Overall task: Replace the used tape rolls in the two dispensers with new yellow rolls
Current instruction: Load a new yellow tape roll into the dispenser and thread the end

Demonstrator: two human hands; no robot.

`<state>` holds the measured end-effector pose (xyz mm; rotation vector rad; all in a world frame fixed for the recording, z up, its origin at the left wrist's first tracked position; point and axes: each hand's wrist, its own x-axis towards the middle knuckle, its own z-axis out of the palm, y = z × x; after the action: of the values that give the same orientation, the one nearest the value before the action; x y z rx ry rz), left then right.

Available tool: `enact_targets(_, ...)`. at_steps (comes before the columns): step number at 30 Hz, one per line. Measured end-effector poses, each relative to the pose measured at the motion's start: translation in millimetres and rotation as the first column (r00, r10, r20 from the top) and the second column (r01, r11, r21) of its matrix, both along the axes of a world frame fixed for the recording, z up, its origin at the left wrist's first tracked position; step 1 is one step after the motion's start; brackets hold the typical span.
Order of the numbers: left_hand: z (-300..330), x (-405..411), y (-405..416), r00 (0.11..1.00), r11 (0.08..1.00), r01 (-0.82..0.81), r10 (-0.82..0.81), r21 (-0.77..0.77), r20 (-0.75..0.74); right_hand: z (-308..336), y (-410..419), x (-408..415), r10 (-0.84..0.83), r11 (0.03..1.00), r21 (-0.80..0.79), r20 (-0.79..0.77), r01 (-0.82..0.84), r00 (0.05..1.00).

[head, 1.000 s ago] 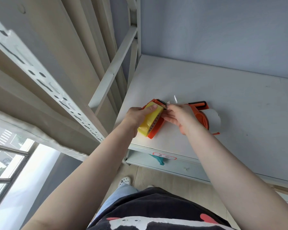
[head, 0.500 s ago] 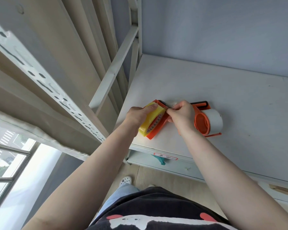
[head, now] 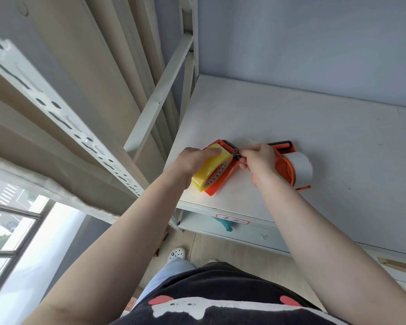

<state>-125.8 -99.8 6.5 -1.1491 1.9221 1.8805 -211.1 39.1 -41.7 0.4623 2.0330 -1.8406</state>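
Observation:
An orange tape dispenser (head: 220, 184) lies on the white desk (head: 338, 141) near its front left corner, with a yellow tape roll (head: 211, 171) mounted in it. My left hand (head: 192, 160) presses on top of that yellow roll. My right hand (head: 258, 160) pinches the tape end at the dispenser's black roller and cutter (head: 231, 146). Just right of my right hand lies a second orange dispenser (head: 284, 167) holding a pale, whitish roll (head: 300, 170).
A white metal bed frame and ladder (head: 159, 97) rise left of the desk. A drawer front with a red-bordered label (head: 232, 219) sits below the desk edge. A window (head: 12, 221) is at lower left. The grey wall (head: 314, 43) backs the desk.
My right hand has shifted slightly left toward the yellow roll's cutter, uncovering more of the second dispenser and its pale roll. My left hand stays on the yellow roll.

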Motion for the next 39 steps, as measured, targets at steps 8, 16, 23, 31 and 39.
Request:
enact_targets(8, -0.4, 5.7, -9.1, 0.994, 0.995, 0.104, -0.104, -0.012, -0.030, 6.7, -7.9, -15.0, 0.176, 0.956, 0.265, -0.175, -0.126, 0.969)
enact_targets(16, -4.6, 10.7, -11.6, 0.977, 0.981, 0.185, -0.190, -0.067, -0.091, 23.8, -9.8, -33.7, 0.404, 0.903, 0.176, -0.040, -0.392, 0.914)
enact_targets(23, -5.0, 10.1, -11.5, 0.980, 0.983, 0.170, -0.175, -0.061, -0.090, 18.3, -13.9, -40.7, 0.444, 0.873, 0.282, -0.129, -0.397, 0.887)
enact_targets(31, -10.3, 10.0, -10.2, 0.985, 0.987, 0.133, -0.142, -0.092, -0.103, 12.0, -17.0, -36.9, 0.528, 0.805, 0.493, -0.339, -0.330, 0.779)
enact_targets(39, -9.7, 7.8, -5.5, 0.990, 0.985, 0.092, -0.106, -0.144, -0.091, 5.3, 7.7, -36.2, 0.507, 0.840, 0.408, -0.356, -0.357, 0.785)
